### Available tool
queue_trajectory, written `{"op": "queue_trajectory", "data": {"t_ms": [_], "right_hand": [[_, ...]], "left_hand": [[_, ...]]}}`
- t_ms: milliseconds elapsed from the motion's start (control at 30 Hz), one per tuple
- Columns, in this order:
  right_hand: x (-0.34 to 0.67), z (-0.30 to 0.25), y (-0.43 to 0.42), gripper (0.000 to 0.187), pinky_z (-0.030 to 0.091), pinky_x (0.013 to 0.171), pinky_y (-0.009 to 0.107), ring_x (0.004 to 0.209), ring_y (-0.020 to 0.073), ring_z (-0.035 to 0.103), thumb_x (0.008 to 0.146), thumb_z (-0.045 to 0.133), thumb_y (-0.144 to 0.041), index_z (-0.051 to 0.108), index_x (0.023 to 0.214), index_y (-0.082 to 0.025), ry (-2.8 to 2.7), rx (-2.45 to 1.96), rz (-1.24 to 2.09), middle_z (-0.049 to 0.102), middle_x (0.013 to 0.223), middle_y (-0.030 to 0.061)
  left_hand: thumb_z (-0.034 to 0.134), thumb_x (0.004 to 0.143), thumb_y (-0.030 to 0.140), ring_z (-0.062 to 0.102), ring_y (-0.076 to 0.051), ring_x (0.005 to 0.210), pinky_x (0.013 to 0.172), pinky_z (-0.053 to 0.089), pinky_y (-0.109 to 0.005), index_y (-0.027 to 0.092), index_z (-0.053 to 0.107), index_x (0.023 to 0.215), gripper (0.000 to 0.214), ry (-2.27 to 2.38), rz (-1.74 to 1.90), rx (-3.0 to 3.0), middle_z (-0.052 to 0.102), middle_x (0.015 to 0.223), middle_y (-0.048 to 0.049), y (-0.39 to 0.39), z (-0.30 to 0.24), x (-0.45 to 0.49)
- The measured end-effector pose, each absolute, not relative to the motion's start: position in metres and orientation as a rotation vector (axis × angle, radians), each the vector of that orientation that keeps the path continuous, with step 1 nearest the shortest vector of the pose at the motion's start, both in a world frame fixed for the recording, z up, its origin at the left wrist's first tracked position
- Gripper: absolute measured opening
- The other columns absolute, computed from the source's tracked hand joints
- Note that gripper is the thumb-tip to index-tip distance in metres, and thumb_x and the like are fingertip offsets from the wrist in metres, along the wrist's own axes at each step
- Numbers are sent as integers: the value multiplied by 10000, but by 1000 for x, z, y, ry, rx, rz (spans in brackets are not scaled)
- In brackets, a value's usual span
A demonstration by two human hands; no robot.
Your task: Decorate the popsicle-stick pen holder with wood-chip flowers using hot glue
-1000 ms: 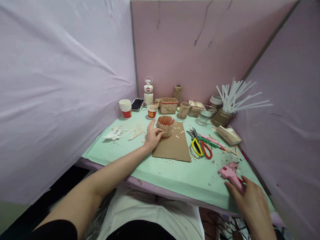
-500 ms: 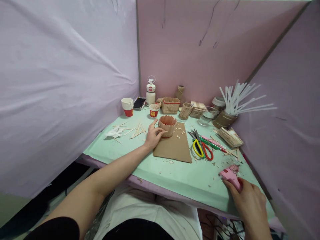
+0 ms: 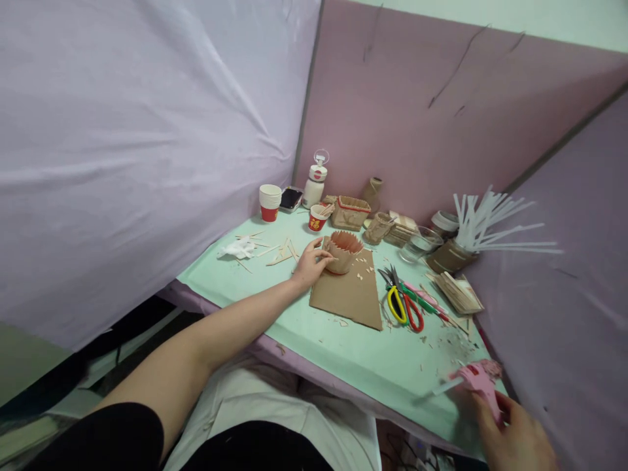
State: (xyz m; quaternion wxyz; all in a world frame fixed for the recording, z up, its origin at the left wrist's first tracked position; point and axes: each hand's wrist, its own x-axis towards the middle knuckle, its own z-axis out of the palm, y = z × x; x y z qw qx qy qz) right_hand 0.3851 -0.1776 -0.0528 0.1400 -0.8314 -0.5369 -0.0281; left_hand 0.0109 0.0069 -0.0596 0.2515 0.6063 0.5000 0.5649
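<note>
My right hand (image 3: 520,435) is wrapped round the handle of a pink hot glue gun (image 3: 483,387) at the near right edge of the table. A whitish glue stick (image 3: 447,386) juts out of the gun toward the left. In the middle of the table, my left hand (image 3: 310,265) has thumb and fingers pinched together against the side of a round, zigzag-rimmed cup (image 3: 338,260) with a reddish inside. Whether a small piece lies in that pinch is too small to tell. Under the cup is a brown cardboard sheet (image 3: 343,304), with small wooden chips on it.
Scissors (image 3: 405,307) with yellow and red handles lie right of the cardboard. Behind stand paper cups (image 3: 269,203), a white bottle (image 3: 314,186), a box (image 3: 350,214), a glass bowl (image 3: 419,245) and a holder of white glue sticks (image 3: 449,256). Thin wood sticks (image 3: 282,254) lie left.
My right hand has moved the glue gun toward the near right, and its glue stick now shows. My left hand stays at the cup. The whole view has tilted and shifted.
</note>
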Motion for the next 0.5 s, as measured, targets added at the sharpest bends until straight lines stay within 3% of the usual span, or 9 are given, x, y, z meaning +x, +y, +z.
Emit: {"op": "queue_trajectory", "data": {"t_ms": [200, 367, 500], "right_hand": [[392, -74, -164, 653, 471, 633, 469, 767, 410, 633, 777, 352, -601, 700, 931, -70, -1614, -2441, -136, 654, 743, 227], [371, -46, -172, 708, 451, 613, 524, 839, 438, 608, 737, 397, -726, 676, 1071, -168, -1387, -2551, -367, 644, 1007, 244], [299, -8, -148, 491, 453, 732, 434, 801, 304, 608, 832, 435, -567, 669, 956, -153, -1585, -1867, -285, 663, 898, 163]], "left_hand": [[674, 758, 191, 491, -257, 1217, 1063, 373, -435, 195, 713, 748, 40, 1376, 1541, 1658, 481, 1359, -77, 8, -61, 9], [673, 749, 149, 424, -278, 1246, 1096, 311, -476, 217, 713, 728, 81, 1428, 1555, 1677, 503, 1332, -59, 4, -56, 9], [666, 750, 130, 374, -281, 1264, 1105, 288, -479, 219, 705, 708, 106, 1466, 1559, 1778, 495, 1337, -52, -1, -52, 11]]}}
